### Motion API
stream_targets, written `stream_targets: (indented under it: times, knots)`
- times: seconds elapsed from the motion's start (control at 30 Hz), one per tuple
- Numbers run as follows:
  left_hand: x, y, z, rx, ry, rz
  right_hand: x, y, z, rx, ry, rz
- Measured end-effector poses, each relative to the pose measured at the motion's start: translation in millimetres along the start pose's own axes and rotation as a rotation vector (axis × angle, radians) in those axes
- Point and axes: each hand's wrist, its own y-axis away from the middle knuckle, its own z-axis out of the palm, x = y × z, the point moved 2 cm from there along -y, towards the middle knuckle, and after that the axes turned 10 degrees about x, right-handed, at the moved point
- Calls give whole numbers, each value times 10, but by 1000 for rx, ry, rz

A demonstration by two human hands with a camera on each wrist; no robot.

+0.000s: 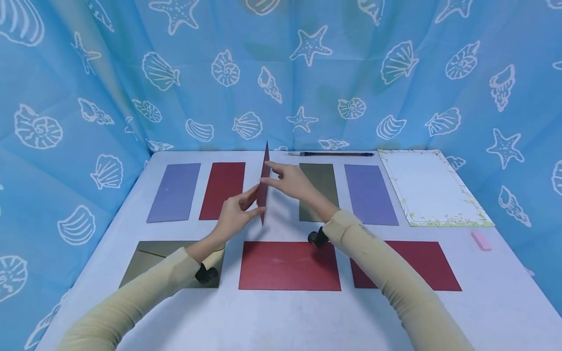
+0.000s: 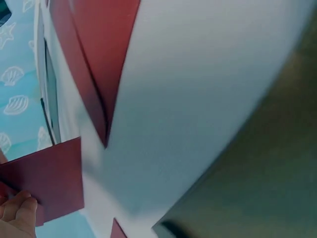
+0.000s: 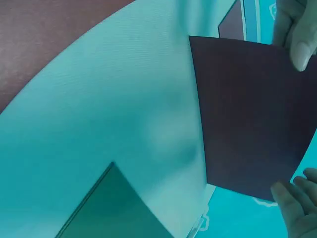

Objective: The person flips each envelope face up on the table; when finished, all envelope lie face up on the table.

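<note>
Both hands hold a dark red envelope (image 1: pixel 263 195) up on edge above the middle of the table, so it looks narrow in the head view. My left hand (image 1: pixel 232 214) pinches its lower, nearer part from the left. From the right, my right hand (image 1: pixel 291 180) grips it higher up, thumb and forefinger at its edge. A broad face of the envelope (image 2: pixel 54 181) shows in the left wrist view, with fingers on it at lower left. Its dark face (image 3: pixel 247 114) fills much of the right side in the right wrist view.
Purple envelopes (image 1: pixel 173 192), a red envelope (image 1: pixel 222 190) and an olive one (image 1: pixel 317 180) lie in the back row. In front lie an olive (image 1: pixel 149 263) and two red envelopes (image 1: pixel 290 273). A brush (image 1: pixel 338 154), a bordered sheet (image 1: pixel 434 187) and a pink eraser (image 1: pixel 481 241) lie farther out.
</note>
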Motion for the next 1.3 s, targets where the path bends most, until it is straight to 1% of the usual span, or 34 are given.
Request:
stream_targets:
  times: [0.07,0.17,0.3,0.53,0.67,0.8,1.0,1.17,1.3]
  knots:
    - [-23,9,36,-8,-13,4,-27,-19,16,-22,10,7]
    - [-49,16,82,-8,-26,17,-57,-23,30,-43,-3,17]
    - [-68,11,120,-6,-29,41,-65,-7,24,-46,-35,54]
    - [-43,4,124,-23,-32,46,-64,12,1,-35,-67,79]
    - [-3,-7,91,-24,-62,75,-66,24,-12,-7,-111,86]
    - [2,-11,58,-15,-123,92,-29,47,-6,4,-158,91]
    - [-68,-2,87,-58,-243,90,114,108,34,-22,-172,120]
    - [-108,-11,142,-91,-318,113,212,150,24,-37,-139,153]
    - [-121,-35,185,-116,-355,120,307,167,19,-62,-74,151]
